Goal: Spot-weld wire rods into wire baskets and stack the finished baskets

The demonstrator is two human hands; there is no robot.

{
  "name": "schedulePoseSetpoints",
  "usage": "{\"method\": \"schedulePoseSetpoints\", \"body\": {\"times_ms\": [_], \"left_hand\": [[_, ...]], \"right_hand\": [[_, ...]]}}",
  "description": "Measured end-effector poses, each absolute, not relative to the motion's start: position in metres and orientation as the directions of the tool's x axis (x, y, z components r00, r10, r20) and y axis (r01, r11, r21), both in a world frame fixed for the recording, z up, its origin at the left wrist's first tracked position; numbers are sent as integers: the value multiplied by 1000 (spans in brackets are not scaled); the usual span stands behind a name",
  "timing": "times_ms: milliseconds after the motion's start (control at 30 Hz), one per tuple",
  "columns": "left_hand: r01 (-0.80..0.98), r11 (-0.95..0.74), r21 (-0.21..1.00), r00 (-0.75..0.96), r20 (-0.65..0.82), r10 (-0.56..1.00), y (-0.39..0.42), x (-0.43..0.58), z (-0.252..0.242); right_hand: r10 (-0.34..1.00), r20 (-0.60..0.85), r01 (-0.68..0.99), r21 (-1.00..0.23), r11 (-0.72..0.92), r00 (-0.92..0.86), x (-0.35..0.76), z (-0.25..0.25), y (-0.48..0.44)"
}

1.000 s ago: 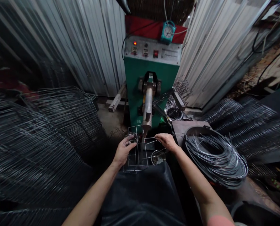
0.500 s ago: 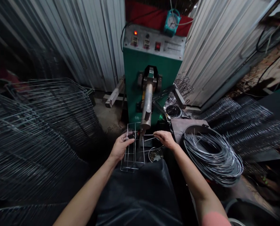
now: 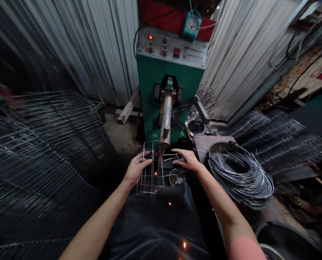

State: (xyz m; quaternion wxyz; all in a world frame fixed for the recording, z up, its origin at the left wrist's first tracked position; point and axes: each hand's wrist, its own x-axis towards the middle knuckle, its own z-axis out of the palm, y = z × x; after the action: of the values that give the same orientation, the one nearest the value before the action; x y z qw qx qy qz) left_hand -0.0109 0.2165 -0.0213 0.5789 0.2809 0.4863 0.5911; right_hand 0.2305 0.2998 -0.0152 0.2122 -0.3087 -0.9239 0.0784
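Note:
My left hand (image 3: 134,168) is closed round the side of a small wire rack (image 3: 152,186), its thumb lying across the wires. The rack stands upright under the tip of a spot welder's round metal arm (image 3: 165,119). A thin wire piece (image 3: 169,156) sticks out to the right from the rack at the welding tip. Beside that wire's free end is my right hand (image 3: 187,159), thumb and forefinger spread apart. Orange sparks (image 3: 169,204) fly down over the dark apron (image 3: 158,224) on my lap.
The green welding machine (image 3: 147,94) stands ahead, a red light lit on its panel. Stacked wire racks (image 3: 77,122) fill the left. At right are a tub of loose wire rings (image 3: 242,180) and more wire racks (image 3: 280,137). A small bowl (image 3: 177,177) sits below my right hand.
Sparks have appeared under the welding tip and over my apron. My right fingers have opened off the wire piece. The view has shifted slightly; my left hand keeps hold of the rack.

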Motion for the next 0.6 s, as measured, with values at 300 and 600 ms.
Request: {"method": "schedulePoseSetpoints", "body": {"times_ms": [300, 600], "left_hand": [[-428, 120, 896, -193, -221, 956, 211, -9, -21], [-482, 50, 875, -285, -210, 935, 200, 4, -24]], "right_hand": [[437, 584, 589, 90, 803, -685, 258, -47, 297], [455, 637, 640, 78, 764, -622, 271, -86, 247]]}}
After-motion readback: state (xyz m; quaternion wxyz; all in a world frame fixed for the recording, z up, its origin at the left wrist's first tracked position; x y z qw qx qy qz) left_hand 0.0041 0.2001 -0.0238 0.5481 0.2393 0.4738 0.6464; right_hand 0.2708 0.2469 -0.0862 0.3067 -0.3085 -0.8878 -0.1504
